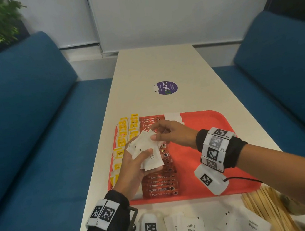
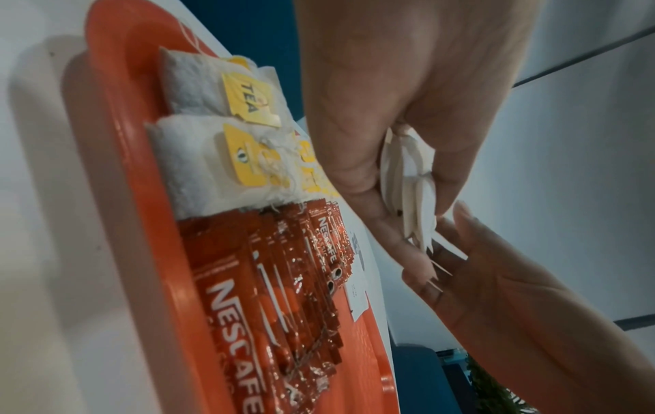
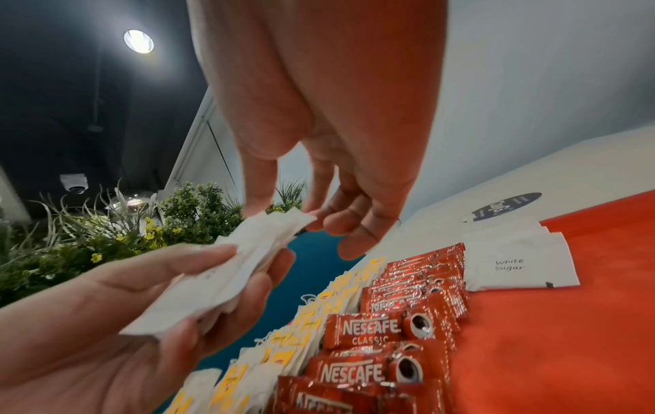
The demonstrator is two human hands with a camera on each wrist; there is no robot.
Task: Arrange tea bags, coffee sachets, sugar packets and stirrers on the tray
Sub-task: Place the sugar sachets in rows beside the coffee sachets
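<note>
Tea bags [image 1: 124, 136], coffee [image 1: 161, 184] rowed on tray [image 1: 207, 127]. Sugar [image 1: 147, 151] underway: left hand [image 1: 133, 166] clamps stack, right hand [image 1: 169, 134] pinches top packet. Stirrers [image 1: 267, 210] untouched on tabletop [image 1: 160, 65].

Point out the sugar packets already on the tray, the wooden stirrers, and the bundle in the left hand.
sugar packets on the tray [image 3: 521, 264], right wrist view, face of the top packet.
wooden stirrers [image 1: 265, 211], head view, middle of the pile.
bundle of sugar packets [image 1: 144, 151], head view, middle of the fan.

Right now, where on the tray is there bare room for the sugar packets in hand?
Free: the red tray floor right of the Nescafe sachets, below the sugar packets at its far edge. Crowded: tea bags and sachets fill the left side.
</note>
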